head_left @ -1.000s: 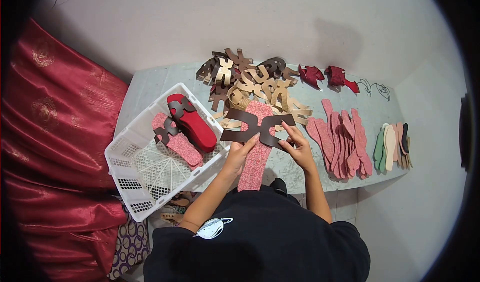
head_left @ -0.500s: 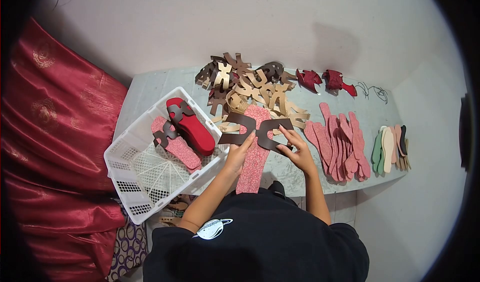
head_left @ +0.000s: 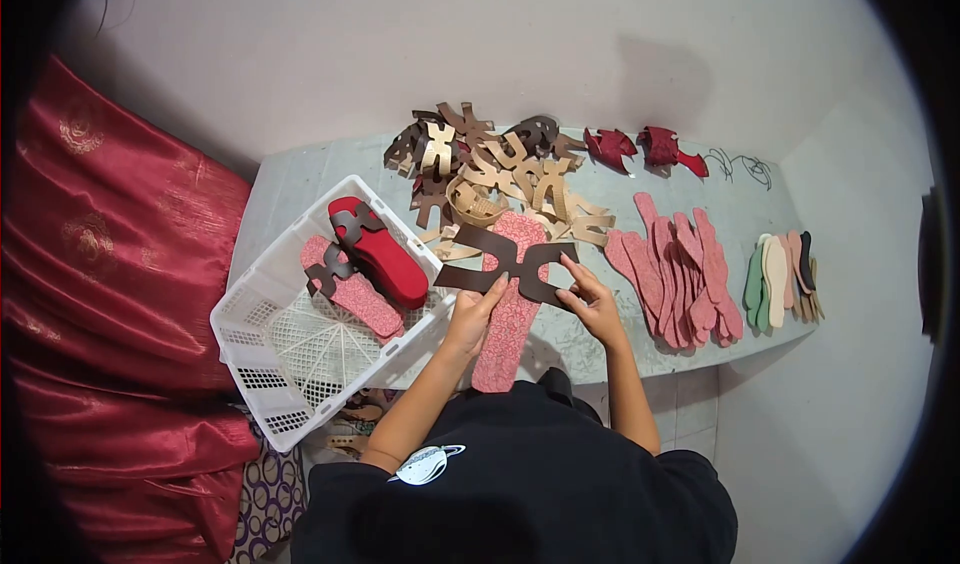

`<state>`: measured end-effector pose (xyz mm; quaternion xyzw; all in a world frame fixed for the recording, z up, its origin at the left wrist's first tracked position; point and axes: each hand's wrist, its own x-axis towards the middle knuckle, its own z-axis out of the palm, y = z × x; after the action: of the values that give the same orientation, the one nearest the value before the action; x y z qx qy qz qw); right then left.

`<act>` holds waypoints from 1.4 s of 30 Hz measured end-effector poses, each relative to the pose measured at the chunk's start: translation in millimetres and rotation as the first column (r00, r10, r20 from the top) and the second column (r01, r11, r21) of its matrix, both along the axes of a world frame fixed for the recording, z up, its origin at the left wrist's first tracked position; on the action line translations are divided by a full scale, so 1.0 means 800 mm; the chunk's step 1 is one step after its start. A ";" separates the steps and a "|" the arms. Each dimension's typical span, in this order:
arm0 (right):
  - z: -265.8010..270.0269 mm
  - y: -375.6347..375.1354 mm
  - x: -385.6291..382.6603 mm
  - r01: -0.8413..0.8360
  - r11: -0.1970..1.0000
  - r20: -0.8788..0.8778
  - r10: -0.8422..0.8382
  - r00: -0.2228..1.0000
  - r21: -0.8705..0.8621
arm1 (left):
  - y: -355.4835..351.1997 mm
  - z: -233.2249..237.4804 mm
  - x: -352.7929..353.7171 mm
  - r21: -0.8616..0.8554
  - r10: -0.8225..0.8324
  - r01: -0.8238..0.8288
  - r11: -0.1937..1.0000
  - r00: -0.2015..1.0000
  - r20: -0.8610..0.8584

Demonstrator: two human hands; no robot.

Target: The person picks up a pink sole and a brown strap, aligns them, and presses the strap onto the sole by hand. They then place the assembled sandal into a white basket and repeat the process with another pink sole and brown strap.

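A dark brown X-shaped strap (head_left: pixel 512 265) lies spread across the upper part of a pink patterned sole (head_left: pixel 506 332). My left hand (head_left: pixel 474 320) pinches the strap's lower left side near its middle, thumb on top. At the strap's right end, my right hand (head_left: pixel 592 304) holds the two arms between thumb and fingers. The sole's lower end reaches over the table's front edge towards my body.
A white crate (head_left: pixel 285 374) at the left holds a red sandal (head_left: pixel 385 256) and a pink sandal (head_left: pixel 360 299). Behind my hands lie piled straps (head_left: pixel 490 179). Pink soles (head_left: pixel 680 279), coloured insoles (head_left: pixel 776 282) and dark red pieces (head_left: pixel 660 151) are at the right.
The two sides of the brown strap, apart at the middle before, now meet or overlap there. My hands stay nearly in place, and the view has shifted slightly.
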<state>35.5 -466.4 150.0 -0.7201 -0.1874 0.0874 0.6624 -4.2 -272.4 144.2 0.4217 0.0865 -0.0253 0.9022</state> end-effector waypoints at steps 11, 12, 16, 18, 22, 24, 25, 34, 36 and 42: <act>-0.072 -0.023 -0.031 0.113 0.959 0.009 -0.114 0.993 -0.262 | -0.013 -0.057 -0.010 0.713 0.021 -0.222 0.665 0.960 0.278; -0.075 -0.025 -0.036 0.114 0.957 -0.042 -0.129 0.991 -0.267 | -0.013 -0.054 -0.013 0.714 0.017 -0.210 0.668 0.963 0.268; -0.089 -0.037 -0.052 0.041 0.980 -0.223 -0.086 0.971 -0.196 | -0.018 -0.068 -0.009 0.824 -0.213 -0.563 0.058 0.800 0.561; -0.101 -0.042 -0.058 0.014 0.982 -0.262 -0.065 0.963 -0.191 | -0.020 -0.096 -0.003 0.804 -0.358 -0.593 -0.050 0.762 0.540; -0.139 -0.054 -0.073 0.034 0.967 -0.289 -0.110 0.951 -0.254 | -0.012 -0.208 -0.019 0.885 -0.456 -0.420 -0.198 0.839 0.297; -0.154 -0.060 -0.086 0.059 0.965 -0.251 -0.125 0.960 -0.255 | -0.005 -0.245 -0.037 0.868 -0.489 -0.433 -0.243 0.828 0.276; -0.158 -0.063 -0.092 0.067 0.963 -0.271 -0.139 0.953 -0.260 | -0.004 -0.247 -0.041 0.835 -0.518 -0.463 -0.298 0.813 0.266; -0.182 -0.056 -0.110 0.084 0.769 0.168 0.031 0.985 -0.634 | 0.022 -0.221 -0.053 0.976 -0.683 -0.164 -0.145 0.730 0.021; -0.189 -0.048 -0.108 0.051 0.731 0.163 0.083 0.983 -0.680 | 0.026 -0.217 -0.052 0.973 -0.721 -0.170 -0.153 0.693 0.008; -0.201 -0.033 -0.099 0.182 0.646 0.416 0.230 0.880 -0.741 | 0.034 -0.201 -0.050 0.932 -0.698 -0.133 -0.338 0.700 -0.153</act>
<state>-43.8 -492.9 -11.0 -0.9263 -0.2993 -0.0120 0.2287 -44.1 -244.9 -16.7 0.9392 -0.2973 -0.0830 0.1505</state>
